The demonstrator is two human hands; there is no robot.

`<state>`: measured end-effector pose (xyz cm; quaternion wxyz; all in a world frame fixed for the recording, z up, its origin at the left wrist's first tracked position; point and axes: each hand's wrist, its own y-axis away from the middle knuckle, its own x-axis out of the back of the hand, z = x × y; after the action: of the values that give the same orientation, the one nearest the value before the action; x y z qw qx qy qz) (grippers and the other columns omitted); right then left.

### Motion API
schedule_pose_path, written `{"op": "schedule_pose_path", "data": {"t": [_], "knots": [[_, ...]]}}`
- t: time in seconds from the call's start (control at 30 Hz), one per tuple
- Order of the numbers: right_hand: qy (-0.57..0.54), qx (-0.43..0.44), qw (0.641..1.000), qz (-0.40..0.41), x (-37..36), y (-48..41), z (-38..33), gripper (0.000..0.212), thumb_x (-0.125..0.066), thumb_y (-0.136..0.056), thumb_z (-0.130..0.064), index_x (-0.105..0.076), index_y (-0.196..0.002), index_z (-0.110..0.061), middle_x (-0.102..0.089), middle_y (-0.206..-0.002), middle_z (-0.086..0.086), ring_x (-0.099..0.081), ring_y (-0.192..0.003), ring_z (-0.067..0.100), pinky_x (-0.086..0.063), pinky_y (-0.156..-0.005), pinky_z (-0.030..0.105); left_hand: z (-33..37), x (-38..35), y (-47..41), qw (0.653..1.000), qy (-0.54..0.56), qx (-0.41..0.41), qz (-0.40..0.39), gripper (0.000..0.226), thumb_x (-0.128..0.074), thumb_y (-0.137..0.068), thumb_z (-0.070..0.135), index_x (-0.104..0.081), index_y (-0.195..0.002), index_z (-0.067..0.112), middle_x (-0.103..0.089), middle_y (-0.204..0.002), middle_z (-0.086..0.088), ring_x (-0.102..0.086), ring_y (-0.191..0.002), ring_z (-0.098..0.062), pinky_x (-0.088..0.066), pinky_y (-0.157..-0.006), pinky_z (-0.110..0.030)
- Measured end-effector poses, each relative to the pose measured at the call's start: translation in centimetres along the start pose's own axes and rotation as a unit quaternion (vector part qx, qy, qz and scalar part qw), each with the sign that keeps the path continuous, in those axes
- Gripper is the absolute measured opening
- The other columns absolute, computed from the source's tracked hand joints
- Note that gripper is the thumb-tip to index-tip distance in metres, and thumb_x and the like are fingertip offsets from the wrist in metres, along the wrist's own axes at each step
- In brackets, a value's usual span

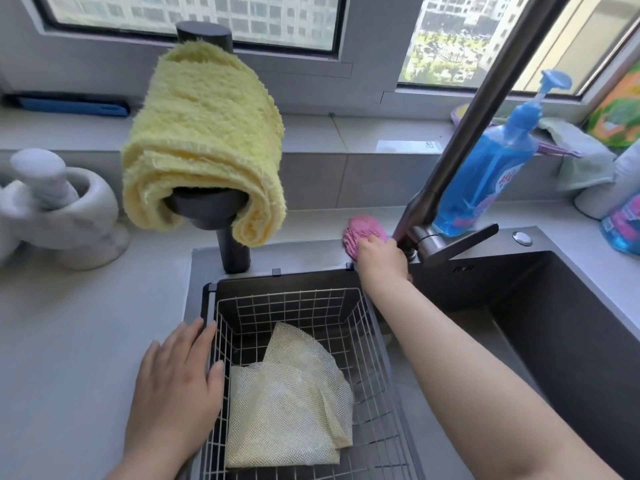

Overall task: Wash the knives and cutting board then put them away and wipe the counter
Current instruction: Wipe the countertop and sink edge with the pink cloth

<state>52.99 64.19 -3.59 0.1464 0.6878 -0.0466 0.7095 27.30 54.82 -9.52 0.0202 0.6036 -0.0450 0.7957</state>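
My right hand (pixel 381 256) is closed on a pink cloth (pixel 360 233) and presses it onto the sink's back rim, just left of the grey faucet base (pixel 420 237). My left hand (pixel 176 386) lies flat, fingers spread, on the left edge of the dark sink (pixel 554 306), touching the wire basket (pixel 367 327). The grey counter (pixel 69 323) stretches to the left. No knives or cutting board are in view.
A yellow towel (pixel 204 140) hangs over a black holder behind the basket. Cream mesh cloths (pixel 294 393) lie in the basket. A white mortar and pestle (pixel 59 209) stands at left. Blue soap bottles (pixel 491 168) stand right of the faucet.
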Motion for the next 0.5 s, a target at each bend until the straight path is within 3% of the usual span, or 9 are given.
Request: {"op": "schedule_pose_path", "data": {"t": [0.1,0.17,0.3,0.43,0.5], "knots": [[-0.003,0.011,1.000,0.024,-0.2,-0.7,-0.4,0.036,-0.043,-0.092,-0.005,-0.047,-0.128,-0.009,-0.049,-0.130,0.011,-0.039,-0.123,0.031,-0.040,-0.093,0.038,-0.1,-0.1,-0.1,1.000,-0.004,-0.005,-0.004,0.067,-0.022,-0.076,0.039,-0.061,-0.119,0.005,-0.060,-0.125,-0.014,-0.053,-0.119,-0.033,-0.012,-0.102,-0.033],[-0.035,0.004,0.999,0.041,-1.1,0.5,0.9,0.035,-0.039,-0.090,-0.001,-0.048,-0.122,-0.012,-0.049,-0.127,0.011,-0.041,-0.117,0.032,-0.042,-0.091,0.043,-0.2,-0.1,-0.1,1.000,-0.007,-0.010,-0.002,0.063,-0.026,-0.076,0.036,-0.064,-0.114,0.004,-0.063,-0.119,-0.016,-0.058,-0.112,-0.035,-0.015,-0.100,-0.034],[-0.045,0.044,0.995,0.073,-2.4,2.8,3.8,0.049,-0.041,-0.086,0.009,-0.043,-0.127,-0.017,-0.044,-0.136,0.001,-0.044,-0.112,0.028,-0.045,-0.088,0.039,-0.2,-0.2,0.0,1.000,-0.010,-0.014,0.014,0.060,-0.027,-0.077,0.035,-0.064,-0.112,0.003,-0.064,-0.116,-0.016,-0.059,-0.109,-0.036,-0.016,-0.098,-0.035],[-0.157,-0.030,0.986,0.044,-0.9,1.4,2.0,0.043,-0.040,-0.086,0.009,-0.056,-0.121,-0.011,-0.056,-0.125,0.014,-0.048,-0.113,0.033,-0.044,-0.094,0.039,-0.1,-0.1,-0.1,0.999,-0.028,-0.023,0.016,0.057,-0.031,-0.077,0.033,-0.066,-0.108,0.002,-0.066,-0.110,-0.017,-0.063,-0.102,-0.036,-0.020,-0.095,-0.036],[-0.196,-0.026,0.980,0.018,0.4,-0.2,0.5,0.044,-0.040,-0.088,0.006,-0.055,-0.125,-0.012,-0.055,-0.129,0.016,-0.048,-0.120,0.032,-0.039,-0.098,0.033,0.0,-0.1,-0.1,1.000,-0.017,-0.015,-0.001,0.061,-0.027,-0.078,0.037,-0.064,-0.113,0.004,-0.064,-0.116,-0.015,-0.059,-0.109,-0.034,-0.017,-0.099,-0.035]]}}
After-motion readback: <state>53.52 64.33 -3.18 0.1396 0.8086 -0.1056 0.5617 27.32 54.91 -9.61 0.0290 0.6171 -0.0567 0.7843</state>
